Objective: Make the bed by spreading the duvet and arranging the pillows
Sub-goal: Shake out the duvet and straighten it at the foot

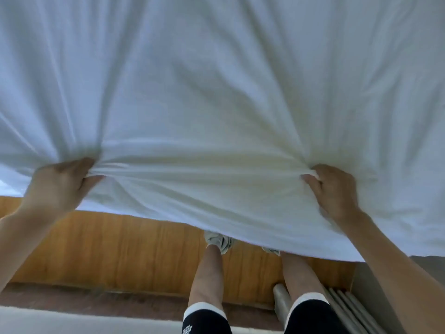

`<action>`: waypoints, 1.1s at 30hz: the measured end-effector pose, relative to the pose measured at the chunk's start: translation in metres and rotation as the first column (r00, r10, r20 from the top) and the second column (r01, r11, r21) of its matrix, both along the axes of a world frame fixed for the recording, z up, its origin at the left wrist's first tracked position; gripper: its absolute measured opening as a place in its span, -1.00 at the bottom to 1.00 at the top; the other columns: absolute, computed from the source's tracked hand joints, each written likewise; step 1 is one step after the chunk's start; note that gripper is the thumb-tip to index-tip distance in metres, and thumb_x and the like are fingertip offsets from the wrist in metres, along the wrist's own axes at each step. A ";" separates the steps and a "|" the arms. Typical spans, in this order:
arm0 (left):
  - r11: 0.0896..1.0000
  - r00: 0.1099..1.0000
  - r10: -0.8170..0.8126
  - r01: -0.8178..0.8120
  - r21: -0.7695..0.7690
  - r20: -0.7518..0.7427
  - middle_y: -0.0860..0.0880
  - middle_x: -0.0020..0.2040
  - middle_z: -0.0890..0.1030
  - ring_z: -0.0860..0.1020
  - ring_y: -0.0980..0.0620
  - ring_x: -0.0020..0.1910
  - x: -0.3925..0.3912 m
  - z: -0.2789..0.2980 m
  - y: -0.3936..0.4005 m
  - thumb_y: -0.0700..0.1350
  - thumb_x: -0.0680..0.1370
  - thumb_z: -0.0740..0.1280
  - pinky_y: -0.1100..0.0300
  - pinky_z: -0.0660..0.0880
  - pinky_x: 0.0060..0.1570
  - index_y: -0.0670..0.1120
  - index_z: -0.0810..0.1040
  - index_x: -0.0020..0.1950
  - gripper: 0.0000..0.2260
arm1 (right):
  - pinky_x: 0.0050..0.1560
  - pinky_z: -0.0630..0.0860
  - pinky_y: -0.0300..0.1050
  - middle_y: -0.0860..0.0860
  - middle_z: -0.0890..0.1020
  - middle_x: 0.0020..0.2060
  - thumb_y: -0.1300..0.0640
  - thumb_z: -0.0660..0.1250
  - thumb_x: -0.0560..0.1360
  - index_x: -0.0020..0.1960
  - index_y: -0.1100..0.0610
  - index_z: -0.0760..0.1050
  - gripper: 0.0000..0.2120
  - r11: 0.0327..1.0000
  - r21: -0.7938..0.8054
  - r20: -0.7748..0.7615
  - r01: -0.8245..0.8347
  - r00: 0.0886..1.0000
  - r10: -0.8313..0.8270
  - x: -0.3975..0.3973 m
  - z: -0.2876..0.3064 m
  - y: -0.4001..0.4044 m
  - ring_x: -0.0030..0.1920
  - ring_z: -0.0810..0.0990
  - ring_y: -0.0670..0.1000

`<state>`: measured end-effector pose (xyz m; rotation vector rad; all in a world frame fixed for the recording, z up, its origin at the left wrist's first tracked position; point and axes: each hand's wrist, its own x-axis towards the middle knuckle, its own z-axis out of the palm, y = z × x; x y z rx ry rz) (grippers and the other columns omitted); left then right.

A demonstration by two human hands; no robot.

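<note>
Fingers (92, 162) of left hand (60, 182): curled, pinching a bunched fold of duvet (216, 92) against the thumb; fabric gathers into tight creases at the grip. Fingers (313, 180) of right hand (333, 186): likewise curled round a gathered fold of the same duvet, thumb side toward the centre. Both hands grip near the duvet's near hem, well apart from each other, forearms reaching in from the lower left and lower right.

Duvet: white, stretched taut between the two grips, with long creases fanning away from each hand; it fills the whole upper part of the view and hides whatever lies under it. Hem sags in a shallow curve between and beyond the hands, hanging lowest toward the right.

Below the hem: wooden panel (108, 249), orange-brown with upright grain, running across the view. Two bare legs (207, 273) in front of it, dark shorts (204, 321) with white trim, light shoes (219, 241) partly covered by the hem. Grey ribbed radiator (344, 307) just beside the right leg. Brownish floor (72, 295) at the panel's foot.
</note>
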<state>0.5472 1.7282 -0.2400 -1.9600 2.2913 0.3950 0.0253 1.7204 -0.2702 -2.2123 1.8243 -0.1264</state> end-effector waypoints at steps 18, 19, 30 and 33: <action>0.968 0.968 -0.247 0.248 0.041 -0.035 -0.21 -0.20 0.58 0.57 -0.22 -0.28 -0.078 -0.064 -0.028 -0.28 0.13 0.56 0.00 0.51 -0.33 -0.16 0.45 0.01 -0.48 | 0.05 0.51 0.06 0.13 0.61 -0.06 -0.16 0.54 0.22 0.10 0.19 0.52 -0.39 0.925 0.104 -0.179 -0.366 0.908 0.379 0.105 -0.053 0.007 -0.04 0.58 0.18; 0.975 0.974 -0.218 0.220 0.025 -0.069 -0.19 -0.29 0.57 0.57 -0.20 -0.39 -0.083 -0.063 -0.032 -0.25 0.19 0.54 0.05 0.50 -0.46 -0.16 0.44 -0.04 -0.57 | -0.09 0.54 0.00 0.09 0.62 -0.20 -0.07 0.60 0.16 -0.03 0.19 0.57 -0.49 0.912 0.092 -0.176 -0.400 0.895 0.410 0.106 -0.055 -0.002 -0.19 0.59 0.15; 0.935 0.925 -0.354 0.350 -0.057 -0.138 -0.10 -0.28 0.59 0.60 -0.12 -0.33 -0.106 -0.018 0.008 -0.07 0.39 0.38 0.09 0.55 -0.36 -0.18 0.59 -0.10 -0.80 | -0.32 0.57 -0.11 0.05 0.64 -0.32 -0.18 0.39 0.31 -0.17 0.18 0.61 -0.59 0.910 0.045 -0.071 -0.412 0.907 0.414 0.074 -0.015 0.007 -0.34 0.64 0.09; 0.858 0.931 -0.360 0.358 0.367 -0.067 -0.13 0.01 0.62 0.61 -0.16 0.02 -0.110 -0.033 0.039 0.08 0.18 0.58 -0.04 0.55 0.07 -0.14 0.61 0.12 -0.42 | -0.24 0.54 -0.07 0.03 0.58 -0.26 -0.39 0.53 0.01 -0.13 0.14 0.53 -0.30 0.836 0.301 -0.160 -0.459 0.840 0.519 0.094 -0.030 -0.005 -0.28 0.60 0.09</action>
